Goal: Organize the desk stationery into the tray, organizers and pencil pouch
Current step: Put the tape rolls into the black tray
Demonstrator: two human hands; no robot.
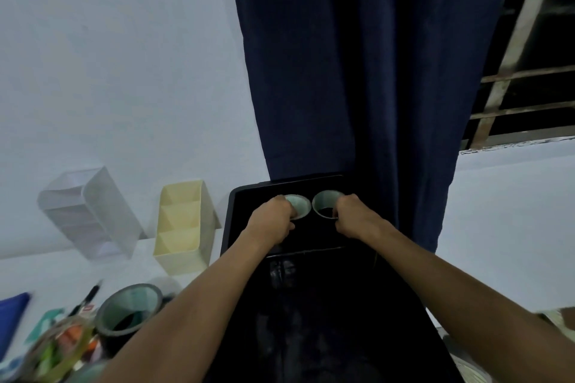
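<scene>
The black tray (281,253) sits at 12 o'clock from the person, against the curtain (342,71). At 10 o'clock stand the cream organizer (183,227) and the clear organizer (90,211). One tape roll (130,309) waits at 8 o'clock beside loose stationery. The left hand (273,221) grips the left roll (300,205), fingers curled over its near rim; the right hand (354,216) pinches the right roll (325,202) likewise. Both rolls are in the tray's far end, side by side. Set them flat against the far wall, just apart, then release together.
</scene>
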